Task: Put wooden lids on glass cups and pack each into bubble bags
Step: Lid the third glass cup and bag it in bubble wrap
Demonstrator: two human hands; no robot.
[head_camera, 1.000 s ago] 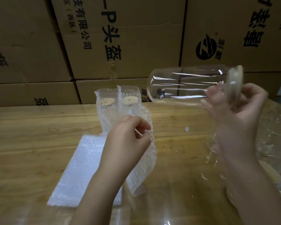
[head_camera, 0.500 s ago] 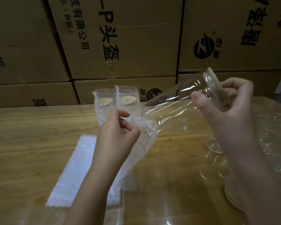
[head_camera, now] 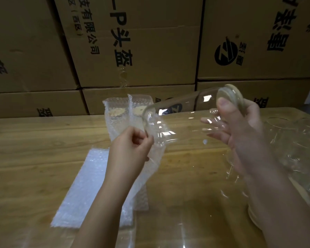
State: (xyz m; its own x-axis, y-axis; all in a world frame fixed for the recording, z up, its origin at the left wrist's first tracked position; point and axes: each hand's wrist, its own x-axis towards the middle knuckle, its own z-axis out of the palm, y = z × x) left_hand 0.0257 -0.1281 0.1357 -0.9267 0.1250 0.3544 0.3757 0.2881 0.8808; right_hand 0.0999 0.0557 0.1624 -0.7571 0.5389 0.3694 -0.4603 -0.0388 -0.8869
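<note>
So, left hand (head_camera: pixel 131 149): fingers pinched the bubble bag (head_camera: pixel 151 178) at its mouth.
Right hand (head_camera: pixel 243 133): fingers curled round the glass cup (head_camera: pixel 183 111), thumb on the wooden lid (head_camera: pixel 230 97).
Cup: held above the surface (head_camera: pixel 34 140), tilted, base at the bag's mouth.
Behind: two bagged cups (head_camera: pixel 118 113) stood upright.
Flat bags (head_camera: pixel 89 185): lay under the left forearm.
</note>
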